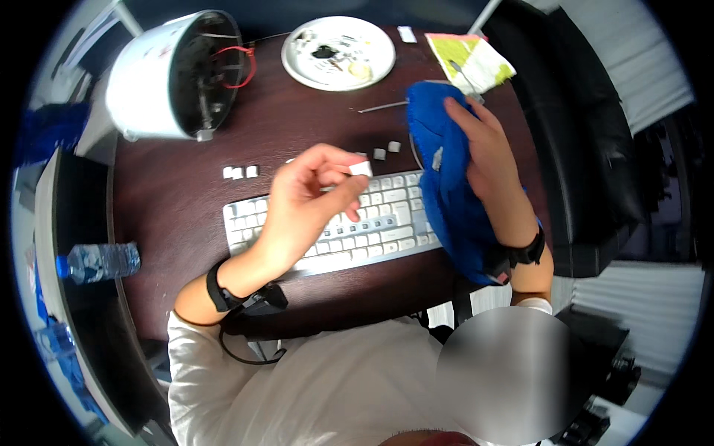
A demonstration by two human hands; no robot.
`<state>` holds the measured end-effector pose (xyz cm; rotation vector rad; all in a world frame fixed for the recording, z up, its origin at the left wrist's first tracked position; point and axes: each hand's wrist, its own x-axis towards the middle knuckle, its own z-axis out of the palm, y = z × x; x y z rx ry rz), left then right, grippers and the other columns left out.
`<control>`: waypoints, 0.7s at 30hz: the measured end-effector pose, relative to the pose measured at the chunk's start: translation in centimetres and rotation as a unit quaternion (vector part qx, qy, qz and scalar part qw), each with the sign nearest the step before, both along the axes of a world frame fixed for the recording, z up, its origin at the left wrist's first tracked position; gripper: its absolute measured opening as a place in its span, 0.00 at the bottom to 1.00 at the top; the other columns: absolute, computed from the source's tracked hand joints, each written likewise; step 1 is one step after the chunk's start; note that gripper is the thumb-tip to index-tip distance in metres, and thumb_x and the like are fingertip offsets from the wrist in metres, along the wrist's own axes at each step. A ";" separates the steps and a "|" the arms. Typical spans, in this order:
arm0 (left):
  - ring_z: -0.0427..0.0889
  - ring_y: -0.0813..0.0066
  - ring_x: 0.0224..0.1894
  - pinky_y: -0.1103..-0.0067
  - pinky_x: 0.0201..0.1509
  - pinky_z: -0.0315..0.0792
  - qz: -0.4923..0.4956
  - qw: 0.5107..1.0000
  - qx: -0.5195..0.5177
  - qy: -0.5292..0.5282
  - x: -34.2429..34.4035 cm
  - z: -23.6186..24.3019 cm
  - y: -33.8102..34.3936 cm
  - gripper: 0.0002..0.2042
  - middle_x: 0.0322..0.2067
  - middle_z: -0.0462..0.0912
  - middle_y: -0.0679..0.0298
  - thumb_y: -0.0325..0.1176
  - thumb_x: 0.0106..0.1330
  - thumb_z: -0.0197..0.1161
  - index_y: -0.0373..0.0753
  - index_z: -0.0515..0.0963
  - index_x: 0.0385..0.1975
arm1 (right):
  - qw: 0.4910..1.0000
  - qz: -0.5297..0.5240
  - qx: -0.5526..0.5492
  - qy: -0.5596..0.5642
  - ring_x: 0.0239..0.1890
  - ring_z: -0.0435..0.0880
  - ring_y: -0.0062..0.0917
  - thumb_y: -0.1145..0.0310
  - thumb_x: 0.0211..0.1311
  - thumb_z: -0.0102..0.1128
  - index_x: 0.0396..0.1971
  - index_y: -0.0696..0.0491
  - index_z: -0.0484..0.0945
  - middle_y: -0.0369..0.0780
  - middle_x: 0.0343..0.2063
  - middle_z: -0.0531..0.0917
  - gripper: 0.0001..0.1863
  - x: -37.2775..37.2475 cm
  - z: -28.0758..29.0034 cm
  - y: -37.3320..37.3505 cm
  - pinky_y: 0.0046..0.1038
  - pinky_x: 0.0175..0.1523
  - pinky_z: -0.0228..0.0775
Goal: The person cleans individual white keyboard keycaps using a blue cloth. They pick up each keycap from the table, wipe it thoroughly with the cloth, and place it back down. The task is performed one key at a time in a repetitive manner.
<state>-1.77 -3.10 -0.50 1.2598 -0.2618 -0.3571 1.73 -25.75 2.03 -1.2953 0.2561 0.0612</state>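
Observation:
Between the thumb and fingers of my left hand (305,197) is a small white keycap (361,169), held above the keyboard. My right hand (487,145) grips a bunched blue cloth (442,171), which hangs down over the right end of the keyboard. The white keyboard (355,255) lies on the dark table; one row shows bare switches where caps are off. Loose keycaps (380,154) sit just behind it, and more white keycaps (252,171) lie behind its left end. My left hand and forearm hide part of the keys.
A white round appliance (145,82) lies on its side at the back left, a red cable at its opening. A white plate (338,82) with small bits stands at the back. A thin metal tool (383,107), yellow-green cloth (491,67) and water bottle (104,262) are around.

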 end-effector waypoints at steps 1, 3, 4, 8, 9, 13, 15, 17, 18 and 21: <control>0.76 0.84 0.24 0.87 0.28 0.71 -0.006 1.000 -0.006 0.002 0.0 0.0 -0.1 0.08 0.26 0.77 0.65 0.18 0.60 0.57 0.32 0.72 0.39 | 0.999 -0.021 0.027 0.002 0.32 0.81 0.20 0.64 0.59 0.57 0.45 0.60 0.71 0.40 0.34 0.80 0.18 -0.4 0.0 0.6 0.18 0.36 0.75; 0.76 0.83 0.24 0.85 0.29 0.73 -0.018 1.000 -0.013 0.018 -0.3 0.4 -0.2 0.08 0.27 0.78 0.64 0.18 0.61 0.55 0.32 0.71 0.40 | 0.994 -0.084 0.065 0.023 0.29 0.79 0.18 0.65 0.60 0.56 0.45 0.57 0.70 0.38 0.31 0.79 0.17 -1.0 0.0 2.2 0.17 0.33 0.74; 0.77 0.82 0.25 0.84 0.30 0.75 -0.032 0.999 -0.015 0.016 -0.3 0.1 -0.2 0.08 0.27 0.78 0.63 0.18 0.61 0.54 0.32 0.71 0.40 | 0.994 -0.100 0.051 0.001 0.27 0.78 0.17 0.65 0.61 0.56 0.44 0.57 0.71 0.37 0.30 0.78 0.15 -1.1 -0.4 2.5 0.16 0.32 0.73; 0.78 0.82 0.26 0.83 0.32 0.76 -0.059 0.998 -0.022 0.032 -0.4 0.0 -0.4 0.08 0.28 0.79 0.60 0.20 0.63 0.54 0.32 0.71 0.41 | 0.972 -0.198 -0.036 -0.123 0.23 0.71 0.09 0.65 0.62 0.54 0.38 0.54 0.71 0.30 0.24 0.74 0.10 -1.0 -1.7 2.9 0.11 0.28 0.66; 0.80 0.79 0.31 0.81 0.36 0.77 -0.085 0.996 -0.014 0.017 -0.2 -0.3 -0.2 0.08 0.32 0.79 0.59 0.20 0.63 0.53 0.33 0.69 0.42 | 0.964 -0.202 -0.067 -0.158 0.24 0.70 0.08 0.64 0.62 0.55 0.38 0.54 0.71 0.30 0.24 0.74 0.10 -1.1 -1.5 2.3 0.11 0.28 0.65; 0.77 0.80 0.36 0.82 0.39 0.74 -0.114 0.991 -0.071 0.007 -0.8 -0.5 -3.1 0.06 0.34 0.77 0.63 0.22 0.64 0.53 0.35 0.67 0.39 | 0.946 -0.196 -0.117 -0.231 0.25 0.68 0.07 0.62 0.64 0.53 0.39 0.53 0.70 0.30 0.26 0.73 0.11 -2.3 -0.5 1.4 0.10 0.29 0.62; 0.74 0.85 0.35 0.85 0.38 0.70 -0.118 0.991 -0.042 -0.053 -0.5 -0.1 -4.9 0.04 0.31 0.76 0.65 0.23 0.65 0.53 0.34 0.67 0.37 | 0.945 -0.192 -0.115 -0.238 0.25 0.68 0.08 0.61 0.65 0.51 0.39 0.53 0.69 0.31 0.27 0.73 0.11 -3.3 0.2 1.9 0.10 0.30 0.62; 0.72 0.88 0.32 0.86 0.35 0.68 -0.116 0.989 -0.016 -0.095 -0.4 -0.1 -6.3 0.04 0.29 0.75 0.66 0.25 0.65 0.53 0.34 0.67 0.36 | 0.948 -0.183 -0.112 -0.237 0.26 0.69 0.09 0.59 0.66 0.48 0.40 0.53 0.68 0.31 0.28 0.72 0.12 -4.4 0.6 2.1 0.11 0.31 0.62; 0.71 0.88 0.31 0.85 0.34 0.67 -0.118 0.988 -0.017 -0.096 -0.4 -0.3 -7.0 0.04 0.27 0.75 0.66 0.25 0.65 0.54 0.33 0.67 0.36 | 0.944 -0.196 -0.130 -0.230 0.27 0.69 0.10 0.59 0.67 0.46 0.40 0.53 0.68 0.32 0.29 0.72 0.13 -4.9 0.7 2.0 0.12 0.32 0.62; 0.73 0.87 0.36 0.86 0.39 0.69 -0.129 0.988 0.009 -0.081 -0.7 -0.1 -8.1 0.04 0.30 0.74 0.67 0.24 0.66 0.53 0.35 0.67 0.37 | 0.910 -0.218 -0.239 -0.260 0.32 0.69 0.12 0.57 0.69 0.41 0.42 0.53 0.66 0.33 0.31 0.71 0.15 -5.8 0.7 1.2 0.16 0.38 0.63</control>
